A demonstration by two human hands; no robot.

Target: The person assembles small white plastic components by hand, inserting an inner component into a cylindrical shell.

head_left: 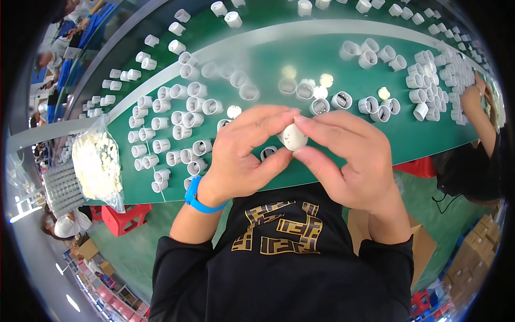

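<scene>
Close in front of my chest, both hands hold a small white plastic cup (pixel 294 138) with a pale, rounded end facing me. My left hand (pixel 241 153) has its thumb and fingers closed around the cup's left side. Against its right side press the thumb and fingertips of my right hand (pixel 357 155). Whether the pale end is a separate cap, I cannot tell. Just beyond my hands stand open white cups with dark parts inside, such as one cup (pixel 341 100). Loose cream-coloured discs lie among them, including one disc (pixel 383 93).
Many white cups (pixel 161 145) stand in groups on the green table (pixel 289 172). At left lie a clear bag (pixel 99 166) of cream pieces and a grey tray (pixel 63 188). Another person's arm (pixel 477 110) reaches among cups at far right. Red stools (pixel 126 219) stand below the table edge.
</scene>
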